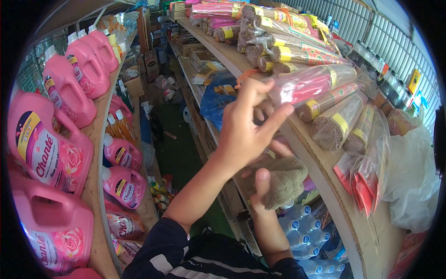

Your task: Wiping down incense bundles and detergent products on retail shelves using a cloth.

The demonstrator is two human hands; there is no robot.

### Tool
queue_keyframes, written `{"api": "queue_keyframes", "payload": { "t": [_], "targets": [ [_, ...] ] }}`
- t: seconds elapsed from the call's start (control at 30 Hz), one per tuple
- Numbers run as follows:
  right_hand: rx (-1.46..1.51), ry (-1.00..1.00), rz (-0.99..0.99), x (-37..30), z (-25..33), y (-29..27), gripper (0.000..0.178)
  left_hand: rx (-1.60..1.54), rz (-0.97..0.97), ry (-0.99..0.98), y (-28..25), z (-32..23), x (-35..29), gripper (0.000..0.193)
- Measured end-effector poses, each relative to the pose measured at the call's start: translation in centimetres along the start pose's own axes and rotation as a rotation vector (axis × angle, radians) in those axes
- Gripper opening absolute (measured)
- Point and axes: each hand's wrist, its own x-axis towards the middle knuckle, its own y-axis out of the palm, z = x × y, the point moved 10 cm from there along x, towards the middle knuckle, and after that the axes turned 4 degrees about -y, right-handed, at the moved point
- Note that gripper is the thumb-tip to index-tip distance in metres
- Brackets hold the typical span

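My left hand reaches over the right shelf. Its thumb and fingers close around the near end of a bundle of red incense sticks in clear plastic. Lower down, my right hand grips a folded grey-green cloth, with the thumb in front and part of the fingers hidden behind it. Other wrapped bundles of brown incense sticks with yellow bands lie beside and behind the red one, several of them piled up.
Large pink jugs with white caps line the left shelf. A narrow aisle with a green floor runs between the shelves. Red packets in clear plastic hang over the right shelf's edge. Below it are blue-capped bottles.
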Motion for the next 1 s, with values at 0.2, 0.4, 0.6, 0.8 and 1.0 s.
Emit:
{"api": "queue_keyframes", "payload": {
  "t": [0.2,0.4,0.6,0.8,1.0],
  "targets": [
    [0.04,-0.049,-0.15,-1.6,-1.1,-1.6,0.064,0.407,-0.044,0.262,-0.1,-2.0,1.6,0.037],
    [0.086,-0.165,-0.091,-2.0,-4.0,2.0,0.065,0.5,0.219,0.199,1.0,-0.9,2.2,0.051],
    [0.565,0.143,0.027,-3.5,-8.8,7.1,0.072,0.364,0.215,-0.032,-7.8,-0.9,-0.7,0.036],
    [0.849,0.456,-0.066,-5.8,-9.2,14.2,0.086,0.518,-0.15,-0.065,-16.3,-4.8,-6.5,0.018],
    [1.354,0.752,0.468,-12.3,-7.1,23.6,0.071,0.761,-0.474,0.173,-17.1,-13.5,-13.5,0.01]
  ]
}}
